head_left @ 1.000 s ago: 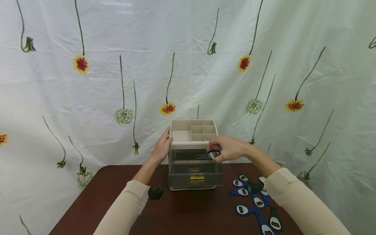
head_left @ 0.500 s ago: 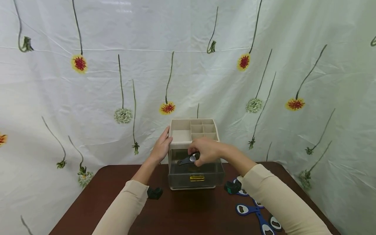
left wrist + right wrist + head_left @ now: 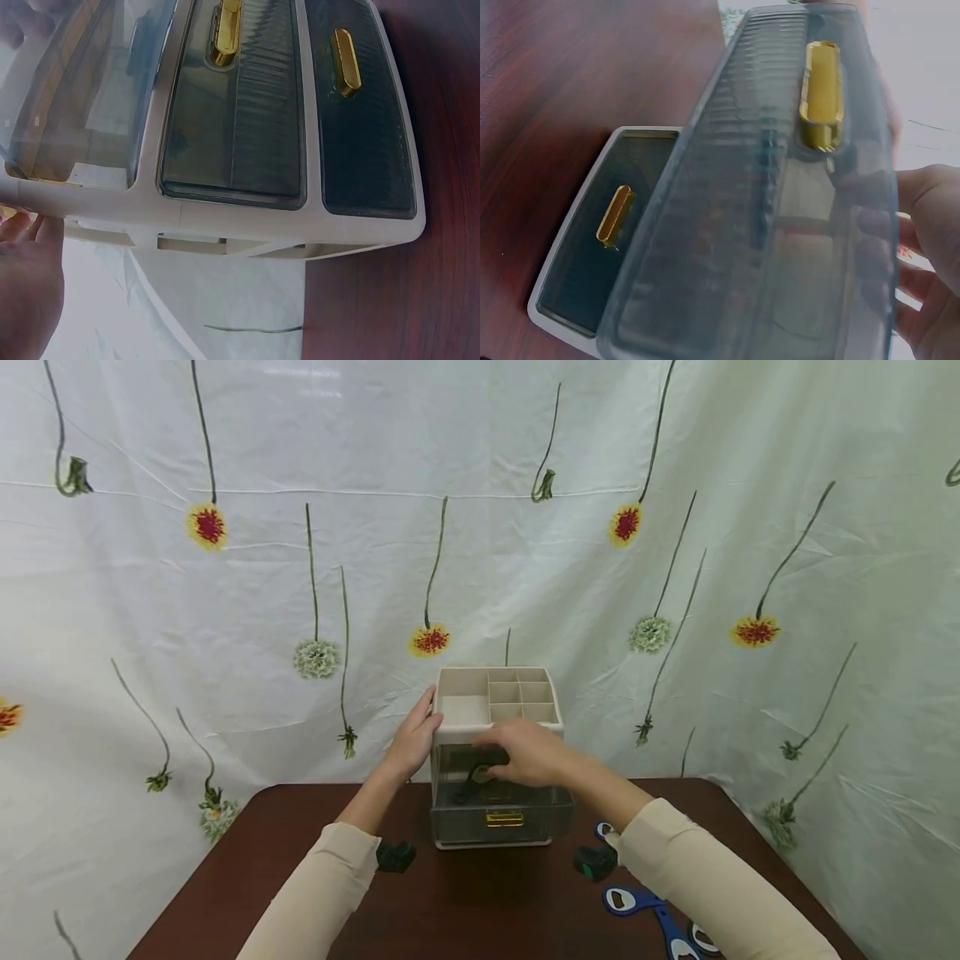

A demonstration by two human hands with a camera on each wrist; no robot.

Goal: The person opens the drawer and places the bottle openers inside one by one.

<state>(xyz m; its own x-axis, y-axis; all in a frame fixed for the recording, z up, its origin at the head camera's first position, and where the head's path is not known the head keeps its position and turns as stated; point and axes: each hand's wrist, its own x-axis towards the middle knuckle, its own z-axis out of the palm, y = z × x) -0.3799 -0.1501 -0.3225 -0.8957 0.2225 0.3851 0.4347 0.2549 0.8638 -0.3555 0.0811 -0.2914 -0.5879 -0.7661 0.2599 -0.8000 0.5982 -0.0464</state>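
A small cream organizer [image 3: 461, 728] with smoky see-through drawers and gold handles stands on the table. One drawer [image 3: 457, 818] is pulled out towards me. My left hand [image 3: 408, 745] rests against the organizer's left side, its fingers straight along the wall. My right hand [image 3: 525, 752] reaches over the pulled-out drawer, fingers and thumb apart. A dark bottle opener [image 3: 468, 787] is in that drawer, just left of the right thumb, seen dimly through the front. The right wrist view shows the right fingers [image 3: 911, 281] partly behind the clear drawer front, with nothing visible between them.
Several blue bottle openers [image 3: 633, 900] lie on the dark red table [image 3: 480, 910] at the right, partly hidden by the right sleeve. Divided compartments [image 3: 521, 693] top the organizer. A flowered white cloth [image 3: 375, 568] hangs behind.
My right hand has carried the dark bottle opener leftward over the pulled-out drawer and let go of it there. The left hand stays at the organizer's side.
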